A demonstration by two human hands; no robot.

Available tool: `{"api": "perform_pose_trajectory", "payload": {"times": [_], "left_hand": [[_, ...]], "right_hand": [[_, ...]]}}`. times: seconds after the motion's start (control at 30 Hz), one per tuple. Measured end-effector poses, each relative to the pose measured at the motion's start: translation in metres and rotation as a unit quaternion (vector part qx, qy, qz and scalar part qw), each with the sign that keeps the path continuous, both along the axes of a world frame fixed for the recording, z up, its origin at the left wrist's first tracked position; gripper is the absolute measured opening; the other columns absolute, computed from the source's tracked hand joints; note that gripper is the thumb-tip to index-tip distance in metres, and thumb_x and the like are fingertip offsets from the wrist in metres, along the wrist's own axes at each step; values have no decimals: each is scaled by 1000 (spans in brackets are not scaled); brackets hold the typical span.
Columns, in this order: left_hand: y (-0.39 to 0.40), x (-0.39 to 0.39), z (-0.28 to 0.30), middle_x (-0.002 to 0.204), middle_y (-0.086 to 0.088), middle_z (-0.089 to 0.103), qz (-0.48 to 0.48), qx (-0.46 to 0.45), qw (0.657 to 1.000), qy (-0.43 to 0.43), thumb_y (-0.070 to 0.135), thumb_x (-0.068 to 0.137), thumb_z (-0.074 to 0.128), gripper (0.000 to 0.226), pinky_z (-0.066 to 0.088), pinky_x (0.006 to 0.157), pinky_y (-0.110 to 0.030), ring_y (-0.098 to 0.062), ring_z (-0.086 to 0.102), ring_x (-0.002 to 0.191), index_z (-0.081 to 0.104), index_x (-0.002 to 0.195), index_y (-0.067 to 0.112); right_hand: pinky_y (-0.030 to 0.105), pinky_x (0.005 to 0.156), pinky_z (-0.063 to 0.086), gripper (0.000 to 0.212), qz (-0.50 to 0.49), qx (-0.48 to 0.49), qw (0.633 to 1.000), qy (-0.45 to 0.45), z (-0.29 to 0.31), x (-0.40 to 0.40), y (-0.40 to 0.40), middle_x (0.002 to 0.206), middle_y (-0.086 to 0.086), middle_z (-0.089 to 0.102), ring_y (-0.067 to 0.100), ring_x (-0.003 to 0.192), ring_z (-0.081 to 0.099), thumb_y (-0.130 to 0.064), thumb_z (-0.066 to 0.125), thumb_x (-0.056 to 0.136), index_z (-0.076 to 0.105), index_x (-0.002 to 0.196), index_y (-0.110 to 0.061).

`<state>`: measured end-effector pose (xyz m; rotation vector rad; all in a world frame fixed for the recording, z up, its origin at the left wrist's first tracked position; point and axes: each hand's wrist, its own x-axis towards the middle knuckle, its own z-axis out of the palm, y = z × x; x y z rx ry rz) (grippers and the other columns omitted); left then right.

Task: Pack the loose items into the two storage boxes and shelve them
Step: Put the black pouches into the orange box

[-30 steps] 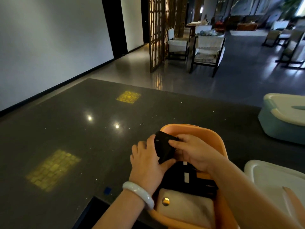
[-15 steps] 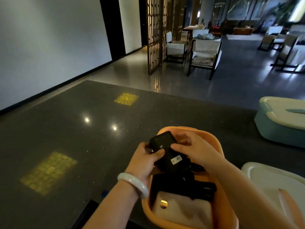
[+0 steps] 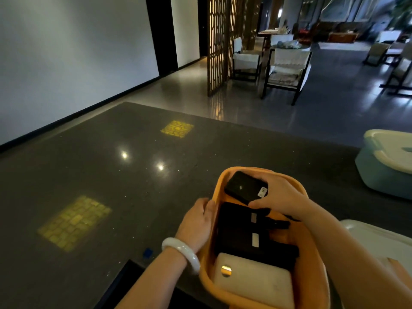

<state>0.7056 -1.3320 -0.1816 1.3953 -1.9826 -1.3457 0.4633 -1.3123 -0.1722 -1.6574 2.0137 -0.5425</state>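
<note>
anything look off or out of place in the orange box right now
Nothing looks damaged or spilled. The small black case sits tilted against the far wall of the orange box, gripped by the right hand. The left hand holds the box's rim.

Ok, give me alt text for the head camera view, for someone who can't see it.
A person's right hand sets a small black device into the far end of an orange storage box on a dark speckled counter, while the left hand holds the box's left rim. Black items and a beige case already lie inside.
</note>
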Motion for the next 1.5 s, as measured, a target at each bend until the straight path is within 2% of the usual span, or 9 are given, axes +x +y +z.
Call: {"api": "perform_pose_trajectory", "payload": {"times": [0.1,0.3,0.4,0.53,0.63,0.87,1.17,1.3,1.5], "left_hand": [[7,-2,-9,102,12,59,-14,37,999,17,42,103,27,27,39,68,-18,0,56,90,47,120,38],[9,-4,-14,97,19,55,3,43,999,24,51,100,25,17,33,67,-15,6,52,87,41,103,49],[8,-5,-14,93,21,52,8,33,999,20,50,100,26,15,31,65,-13,8,49,84,40,97,50],[7,-5,-17,93,24,48,4,31,999,18,49,101,26,13,32,65,-13,8,47,84,37,108,47],[5,-7,-19,93,20,51,6,19,1000,7,48,101,26,15,34,64,-14,5,50,84,39,109,44],[5,-6,-21,90,17,54,6,24,1000,2,48,101,27,19,33,62,-15,3,53,81,43,91,48],[4,-7,-26,88,17,53,7,2,1000,-4,46,102,27,17,33,60,-12,3,52,78,43,96,45],[2,-7,-28,87,16,54,5,2,1000,-7,46,102,27,18,32,59,-12,2,53,77,43,93,47],[0,-7,-32,91,16,55,2,-6,1000,-14,46,101,27,16,34,62,-13,2,53,81,42,95,45]], "right_hand": [[27,91,43,73,7,59,998,17,-15,-1,-9,119,-15,52,6,110,50,-33,84,68,47,130,-34],[40,106,40,77,52,114,992,5,-27,3,-11,128,-12,50,11,121,47,-25,82,70,42,136,-31],[42,107,37,74,61,163,984,-21,-29,2,-13,130,-10,50,13,122,46,-26,79,74,42,137,-32],[43,109,33,45,16,166,981,-102,-28,1,-18,130,-9,55,15,123,48,-33,67,87,53,130,-33],[42,108,33,38,6,184,977,-104,-30,3,-22,126,-9,57,15,120,50,-33,61,91,55,129,-32],[41,104,33,43,27,212,973,-83,-36,2,-24,121,-12,53,15,115,48,-33,62,91,51,132,-37],[39,97,36,25,-6,231,965,-122,-41,2,-25,113,-9,58,15,107,52,-34,63,89,58,114,-37],[39,97,35,32,-14,237,963,-128,-39,3,-24,118,-7,56,16,110,50,-34,62,90,56,121,-35],[45,107,33,43,-19,244,962,-124,-34,6,-24,128,-3,53,20,119,48,-33,62,90,52,132,-28]]}}
